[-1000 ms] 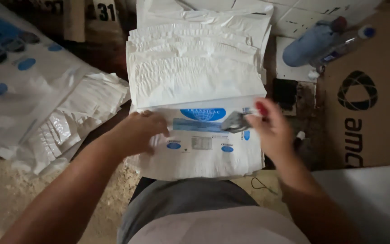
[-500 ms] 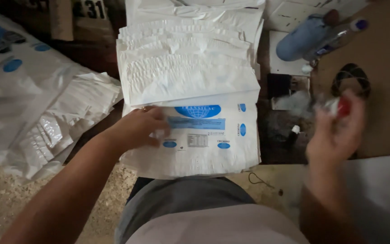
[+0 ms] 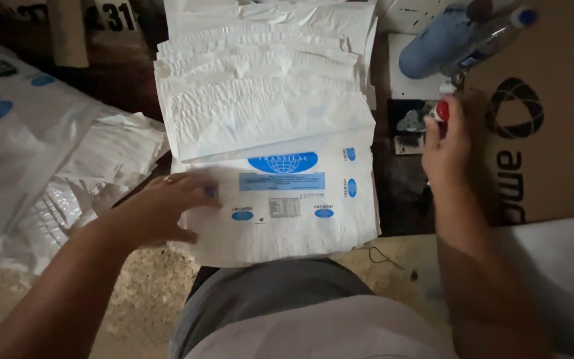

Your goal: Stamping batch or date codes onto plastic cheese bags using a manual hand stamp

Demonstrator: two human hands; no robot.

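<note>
Left hand (image 3: 167,209): my fingers lie spread and flat on the white printed woven sack (image 3: 287,199), centre, top of stack.
Right hand (image 3: 448,143): at two o'clock, fingers pinched on a small red-capped tool (image 3: 438,111).

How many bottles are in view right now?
2. A pale blue bottle lies at top right, a clear bottle with a blue cap beside it on the cardboard box. Others may be hidden.
</note>
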